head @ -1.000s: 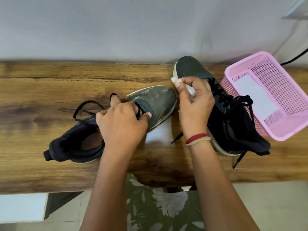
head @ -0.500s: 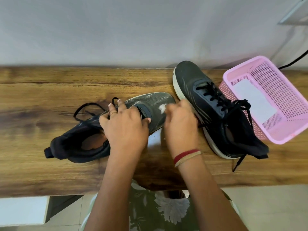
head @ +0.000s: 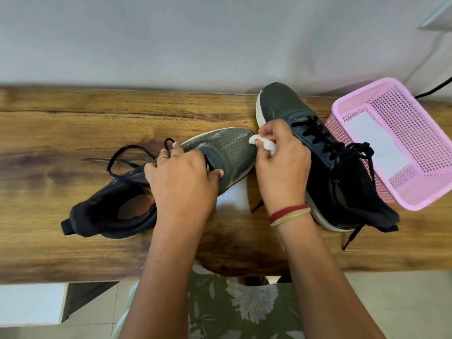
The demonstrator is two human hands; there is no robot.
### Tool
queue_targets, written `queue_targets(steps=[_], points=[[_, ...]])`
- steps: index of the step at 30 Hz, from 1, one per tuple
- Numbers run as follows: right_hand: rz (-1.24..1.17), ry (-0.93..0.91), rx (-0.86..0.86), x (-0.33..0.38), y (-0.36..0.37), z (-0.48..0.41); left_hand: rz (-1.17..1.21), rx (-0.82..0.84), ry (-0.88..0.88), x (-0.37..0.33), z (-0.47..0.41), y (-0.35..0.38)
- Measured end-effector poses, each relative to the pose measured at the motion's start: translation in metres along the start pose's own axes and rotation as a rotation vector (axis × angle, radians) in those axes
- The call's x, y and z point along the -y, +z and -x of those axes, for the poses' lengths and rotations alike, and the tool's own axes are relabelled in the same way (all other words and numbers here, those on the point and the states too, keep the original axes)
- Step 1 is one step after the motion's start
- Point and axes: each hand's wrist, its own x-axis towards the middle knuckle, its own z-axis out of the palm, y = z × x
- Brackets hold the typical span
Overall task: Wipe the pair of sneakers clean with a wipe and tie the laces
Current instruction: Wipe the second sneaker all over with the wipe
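Fingers and thumb of the right hand (head: pixel 281 167) are pinched narrow on a small crumpled white wipe (head: pixel 265 146). The wipe sits just off the toe tip of the grey-mesh sneaker with dark heel (head: pixel 227 150), in the gap before the dark laced sneaker with white sole (head: pixel 318 162). Half a second ago this hand pressed the wipe onto the mesh toe. Now it is drawn off to the right, so one stroke over the toe looks finished (which shoe gets the next pass, cannot tell).

The left hand (head: pixel 183 177) is still curled over the tongue with its thumb on the near side, pinning that shoe to the brown wooden tabletop (head: pixel 73 123). Its black laces (head: pixel 127 152) lie loose, so tying is still ahead.

A pink perforated plastic basket (head: pixel 415 172) stands against the laced shoe, with a white sheet (head: pixel 376 145) inside.
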Motion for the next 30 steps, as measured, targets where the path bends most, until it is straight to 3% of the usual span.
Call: queue_targets(steps=[10, 17, 19, 21, 23, 26, 30], points=[[0.076, -0.051, -0.011, 0.012, -0.001, 0.008, -0.052, -0.012, 0.008, -0.002, 0.002, -0.001], [0.250, -0.176, 0.213, 0.039, 0.015, 0.028, -0.064, -0.023, 0.035, 0.000, 0.002, -0.001], [0.188, -0.174, 0.315, 0.035, 0.012, 0.024, -0.094, -0.025, 0.058, 0.001, 0.002, 0.000], [-0.051, -0.066, 0.436, 0.026, 0.006, 0.017, -0.091, -0.034, 0.073, 0.003, 0.002, 0.000], [-0.243, 0.036, 0.281, 0.016, -0.001, 0.014, -0.021, -0.061, 0.069, 0.004, 0.001, -0.002], [-0.236, 0.094, -0.079, 0.005, -0.007, 0.006, 0.127, -0.076, 0.061, 0.009, 0.001, -0.006], [-0.059, 0.097, 0.010, -0.001, -0.002, 0.004, 0.153, 0.008, 0.073, 0.016, -0.002, -0.012]])
